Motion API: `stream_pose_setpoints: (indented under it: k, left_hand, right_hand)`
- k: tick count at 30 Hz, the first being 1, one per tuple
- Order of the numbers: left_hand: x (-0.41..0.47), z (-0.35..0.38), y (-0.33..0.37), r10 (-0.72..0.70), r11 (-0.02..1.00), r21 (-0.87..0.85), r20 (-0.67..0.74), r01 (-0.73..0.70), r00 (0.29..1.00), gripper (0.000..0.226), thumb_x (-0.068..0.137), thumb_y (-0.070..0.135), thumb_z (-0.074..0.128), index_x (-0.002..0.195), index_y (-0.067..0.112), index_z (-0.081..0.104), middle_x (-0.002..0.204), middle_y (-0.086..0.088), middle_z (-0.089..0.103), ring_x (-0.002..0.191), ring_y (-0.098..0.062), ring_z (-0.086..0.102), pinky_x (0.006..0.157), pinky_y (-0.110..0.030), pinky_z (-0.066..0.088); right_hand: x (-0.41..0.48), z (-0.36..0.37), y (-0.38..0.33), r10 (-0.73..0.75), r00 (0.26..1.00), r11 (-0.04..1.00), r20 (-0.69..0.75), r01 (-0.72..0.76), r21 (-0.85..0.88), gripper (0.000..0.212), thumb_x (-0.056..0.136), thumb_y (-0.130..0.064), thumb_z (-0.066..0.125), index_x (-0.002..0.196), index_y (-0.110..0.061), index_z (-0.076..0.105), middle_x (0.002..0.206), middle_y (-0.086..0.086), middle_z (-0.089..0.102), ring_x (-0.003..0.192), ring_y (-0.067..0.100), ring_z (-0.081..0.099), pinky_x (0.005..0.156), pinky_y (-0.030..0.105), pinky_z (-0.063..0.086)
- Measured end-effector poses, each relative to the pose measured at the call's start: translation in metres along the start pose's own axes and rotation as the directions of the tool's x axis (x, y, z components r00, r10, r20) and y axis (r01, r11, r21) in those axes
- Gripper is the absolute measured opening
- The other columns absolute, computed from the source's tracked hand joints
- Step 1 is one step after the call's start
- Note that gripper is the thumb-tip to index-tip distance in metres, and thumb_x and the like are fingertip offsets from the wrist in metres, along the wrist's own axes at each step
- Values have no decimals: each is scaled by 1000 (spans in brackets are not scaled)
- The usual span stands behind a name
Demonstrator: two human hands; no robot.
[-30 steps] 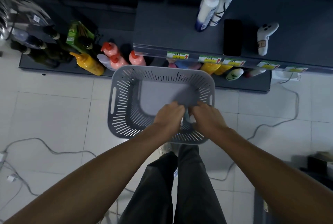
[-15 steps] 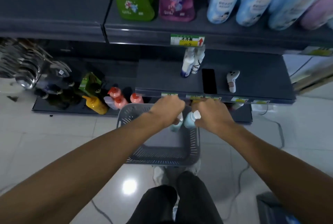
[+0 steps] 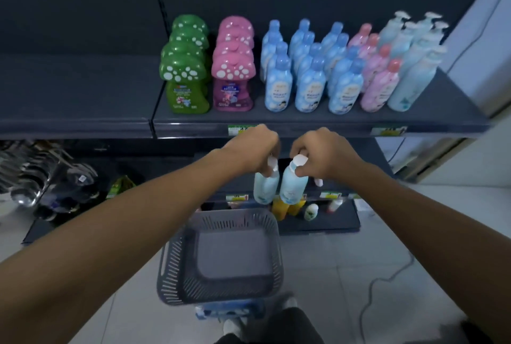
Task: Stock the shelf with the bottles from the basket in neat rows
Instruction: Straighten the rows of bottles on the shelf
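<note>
Head camera: our left hand (image 3: 250, 147) grips one pale bottle (image 3: 265, 187) by its top, fingers curled round it; our right hand (image 3: 325, 155) grips a second bottle (image 3: 293, 186) likewise. Both hang side by side above the basket (image 3: 171, 266), just below the shelf (image 3: 304, 119) front edge.

Both arms stretch forward; left hand (image 3: 253, 147) and right hand (image 3: 325, 154) grip knuckles-up, side by side.
</note>
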State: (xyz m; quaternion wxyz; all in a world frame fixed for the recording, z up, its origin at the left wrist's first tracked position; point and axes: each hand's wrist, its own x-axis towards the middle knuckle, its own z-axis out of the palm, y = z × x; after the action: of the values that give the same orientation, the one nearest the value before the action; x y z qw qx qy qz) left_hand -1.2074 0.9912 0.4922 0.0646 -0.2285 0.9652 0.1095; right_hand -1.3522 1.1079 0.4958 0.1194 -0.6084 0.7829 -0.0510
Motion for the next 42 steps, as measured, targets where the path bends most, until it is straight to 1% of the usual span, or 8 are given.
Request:
stream_pose_setpoints:
  k: [10, 16, 21, 25, 29, 31, 37, 42]
  left_hand:
    - [18, -66, 46, 143, 988, 62, -76, -139, 987, 37, 76, 30, 87, 109, 19, 73, 101, -2, 71, 96, -23, 66, 81, -38, 57]
    - [28, -95, 75, 171, 983, 88, -129, -161, 977, 34, 73, 31, 88, 102, 19, 74, 92, 2, 66, 91, -22, 65, 75, -39, 58]
    - [36, -109, 97, 189, 980, 98, -157, -175, 969, 31, 72, 26, 88, 98, 16, 75, 92, -1, 70, 89, -22, 67, 74, -41, 60]
    - [45, -115, 116, 209, 975, 111, -151, -194, 966, 32, 72, 24, 86, 101, 18, 75, 91, 1, 68, 90, -23, 67, 74, -40, 60]
    - [65, -122, 141, 240, 967, 117, -137, -225, 961, 33, 71, 28, 88, 101, 19, 76, 88, 3, 66, 88, -20, 66, 74, -38, 60]
    - [80, -125, 156, 242, 967, 119, -135, -227, 961, 33, 70, 29, 89, 99, 20, 77, 91, 1, 70, 86, -19, 66, 73, -38, 60]
    - [133, -138, 205, 248, 968, 77, -125, -239, 961, 29, 69, 27, 88, 94, 20, 77, 69, 17, 60, 70, -8, 60, 61, -27, 52]
    - [180, -147, 244, 250, 968, 62, -122, -244, 960, 26, 70, 24, 86, 95, 20, 78, 81, 7, 74, 70, -6, 64, 64, -29, 56]
  right_hand:
    - [-12, -74, 31, 3, 993, 996, -114, -13, -92, 27, 65, -29, 78, 91, -31, 74, 89, -12, 69, 86, 13, 59, 64, 29, 46]
    - [-27, -104, 54, 20, 990, 992, -139, -37, -119, 25, 65, -29, 78, 90, -31, 74, 76, -17, 57, 79, 10, 54, 55, 26, 37]
    - [-39, -124, 77, 41, 987, 990, -154, -61, -130, 28, 64, -29, 77, 92, -31, 75, 74, -18, 58, 76, 8, 55, 59, 26, 41]
    - [-51, -140, 101, 43, 983, 988, -176, -68, -135, 26, 64, -29, 76, 89, -33, 74, 70, -19, 57, 73, 7, 55, 52, 23, 33]
    - [-58, -158, 136, 43, 982, 988, -183, -69, -138, 26, 64, -32, 77, 89, -36, 74, 80, -16, 64, 80, 9, 59, 59, 26, 45]
    - [-60, -166, 158, 38, 979, 988, -198, -67, -139, 27, 63, -33, 78, 90, -35, 75, 77, -19, 63, 81, 8, 61, 60, 27, 49]
    - [-60, -190, 225, -1, 975, 990, -222, -31, -140, 26, 62, -34, 79, 87, -37, 74, 75, -19, 62, 77, 6, 63, 54, 22, 40]
    - [-52, -223, 282, 1, 974, 988, -227, -36, -149, 29, 61, -34, 80, 89, -36, 74, 78, -19, 64, 78, 5, 63, 58, 27, 49]
